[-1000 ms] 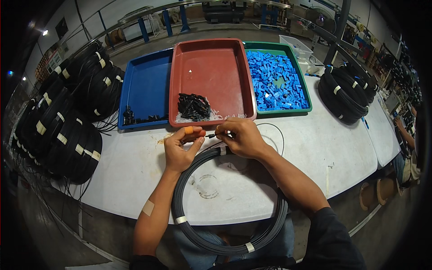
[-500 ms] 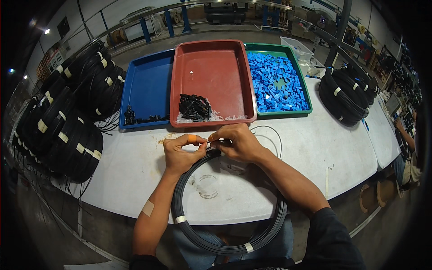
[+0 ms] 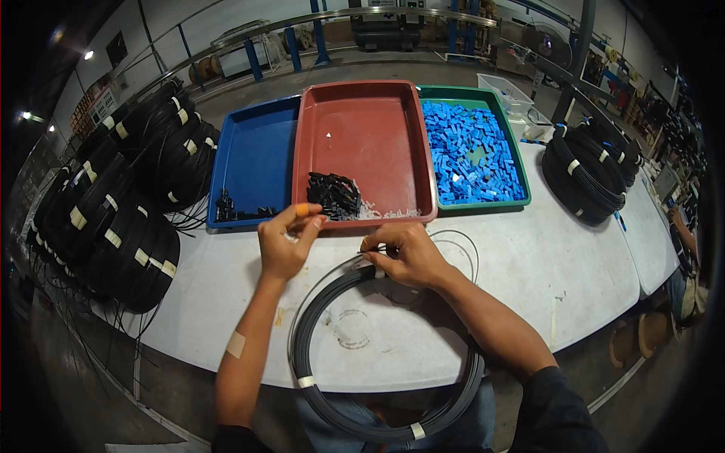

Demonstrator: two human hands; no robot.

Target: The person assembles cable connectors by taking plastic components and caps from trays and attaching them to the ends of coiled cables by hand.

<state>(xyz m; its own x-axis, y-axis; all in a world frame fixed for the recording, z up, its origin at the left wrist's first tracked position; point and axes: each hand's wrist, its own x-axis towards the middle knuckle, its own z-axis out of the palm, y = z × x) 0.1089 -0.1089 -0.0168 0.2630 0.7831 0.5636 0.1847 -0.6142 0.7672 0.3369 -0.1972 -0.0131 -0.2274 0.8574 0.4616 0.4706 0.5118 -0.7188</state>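
A coil of thin black cable (image 3: 303, 332) lies partly on the white table and partly over my lap, bound with pale tape bands. My right hand (image 3: 411, 255) is closed above the coil's far side, pinching a loose cable end (image 3: 361, 257). A small dark piece shows between those fingers, too covered to name. My left hand (image 3: 283, 245), with orange tape on a finger, is at the front rim of the red tray (image 3: 362, 136); its thumb and forefinger are apart and I see nothing held. Black plastic parts (image 3: 334, 195) and small clear pieces (image 3: 393, 214) lie close by in that tray.
To the left stands a blue tray (image 3: 257, 151) with a few black parts; to the right, a green tray (image 3: 526, 192) full of blue pieces (image 3: 468, 151). Cable coils are stacked at far left (image 3: 113, 234) and at right (image 3: 581, 177). Another person (image 3: 683, 257) is at the right edge.
My left hand has parted from the right and moved left and away from me, to the red tray's rim. The right hand stays over the coil with the cable end.
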